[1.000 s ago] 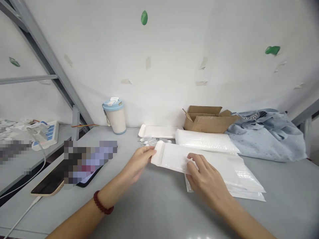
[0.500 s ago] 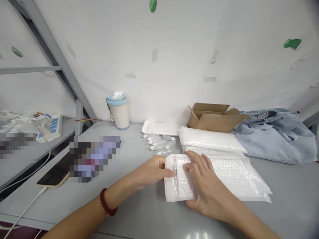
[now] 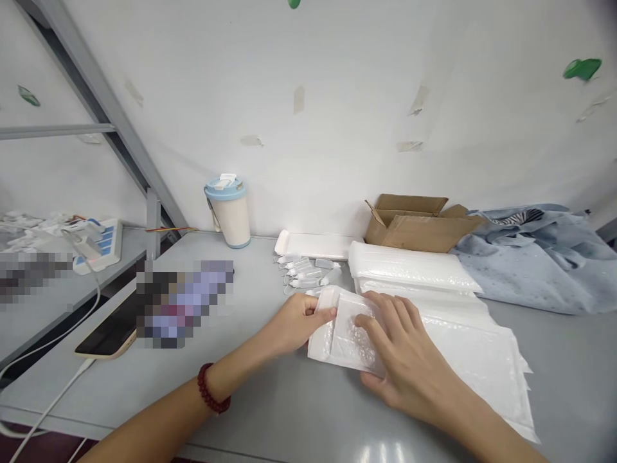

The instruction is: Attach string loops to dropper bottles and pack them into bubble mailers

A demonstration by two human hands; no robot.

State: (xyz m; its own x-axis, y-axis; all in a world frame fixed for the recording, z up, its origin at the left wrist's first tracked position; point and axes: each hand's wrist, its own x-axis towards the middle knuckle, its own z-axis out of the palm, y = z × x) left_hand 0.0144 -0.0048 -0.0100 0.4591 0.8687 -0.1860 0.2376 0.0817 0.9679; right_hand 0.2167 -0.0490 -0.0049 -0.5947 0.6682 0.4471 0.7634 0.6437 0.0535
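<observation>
A white bubble mailer envelope [image 3: 337, 334] lies at the front of a flat pile of the same envelopes [image 3: 486, 360] on the grey table. My left hand [image 3: 294, 321] pinches the envelope's open flap end between thumb and fingers. My right hand [image 3: 400, 360] grips the envelope's body from the right, fingers pressed on top and thumb underneath. Just behind the flap lie several small clear dropper bottles [image 3: 306, 273].
A second envelope stack [image 3: 409, 267], a white tray [image 3: 313, 244] and an open cardboard box [image 3: 419, 225] stand by the wall. A blue-lidded cup [image 3: 227, 212] is at the back left, a blue cloth [image 3: 535, 257] at the right, a phone [image 3: 108, 334] on a cable at the left.
The envelope was turned from its smooth side to its bubble side and drawn nearer, then lifted slightly at the flap end. Both hands stayed on it.
</observation>
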